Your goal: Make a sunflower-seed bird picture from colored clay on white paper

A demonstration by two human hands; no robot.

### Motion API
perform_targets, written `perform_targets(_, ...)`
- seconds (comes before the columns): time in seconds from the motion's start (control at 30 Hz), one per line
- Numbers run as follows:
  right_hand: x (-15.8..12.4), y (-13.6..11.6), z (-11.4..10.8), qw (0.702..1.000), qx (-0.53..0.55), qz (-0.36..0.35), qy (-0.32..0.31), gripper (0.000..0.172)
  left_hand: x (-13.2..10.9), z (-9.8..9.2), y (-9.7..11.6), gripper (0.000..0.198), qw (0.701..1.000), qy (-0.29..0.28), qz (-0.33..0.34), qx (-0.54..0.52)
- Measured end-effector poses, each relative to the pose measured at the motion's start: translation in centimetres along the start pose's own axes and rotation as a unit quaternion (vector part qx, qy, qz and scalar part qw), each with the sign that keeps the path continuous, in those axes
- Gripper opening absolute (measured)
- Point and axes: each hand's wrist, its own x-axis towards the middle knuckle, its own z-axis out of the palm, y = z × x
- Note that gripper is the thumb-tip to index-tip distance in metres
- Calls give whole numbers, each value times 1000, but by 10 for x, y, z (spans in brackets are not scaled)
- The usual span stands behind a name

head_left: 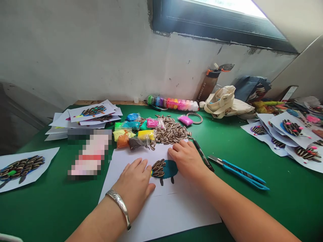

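Observation:
A white sheet [181, 211] lies before me on the green table. On it is a blue clay oval [171, 168] with striped seeds [158, 168] covering its left part and two dark feet below. My left hand [136, 183] rests open on the sheet, fingers spread, beside the seeded end. My right hand [187, 155] lies at the sheet's upper edge with its fingers curled down, touching the oval's right side; whatever its fingertips hold is hidden. Just beyond is a pile of seeds [174, 130].
Bagged coloured clay [146, 135] sits left of the pile. A black pen [202, 154] and a blue cutter [242, 173] lie at right. Seed-decorated papers [60, 120] are stacked at left, others [277, 131] at right. A bottle [208, 84] leans against the wall.

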Motion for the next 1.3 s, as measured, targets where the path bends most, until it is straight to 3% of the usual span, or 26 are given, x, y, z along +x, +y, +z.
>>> perform_targets(0.33,-1,2,5,998,38,38,23,16,0,-3,1,40,1000,-13,-6,4)
perform_targets(0.53,-5,6,11,981,159,43,100,24,-1,-5,2,40,1000,-14,-2,-14)
perform_targets(0.67,-8,6,2,921,363,83,114,20,0,-4,2,41,1000,-17,-4,-12)
perform_targets(0.8,-12,5,-12,846,514,137,26,10,1,-5,2,43,1000,-29,-8,-5)
perform_targets(0.87,-14,4,-16,826,545,142,-14,12,1,-5,3,43,999,-34,-11,-5)
perform_targets(0.93,-17,4,-17,829,542,131,-41,14,1,-6,3,44,999,-39,-13,-5)
perform_targets(1.0,-18,2,-18,853,509,107,-54,17,1,-7,3,44,999,-40,-13,-4)
perform_targets(1.13,-19,-3,-21,904,423,46,-28,19,2,-6,2,44,999,-38,-7,1)
perform_targets(1.3,-17,-9,-21,926,376,9,-20,17,3,-5,2,44,999,-41,-6,8)
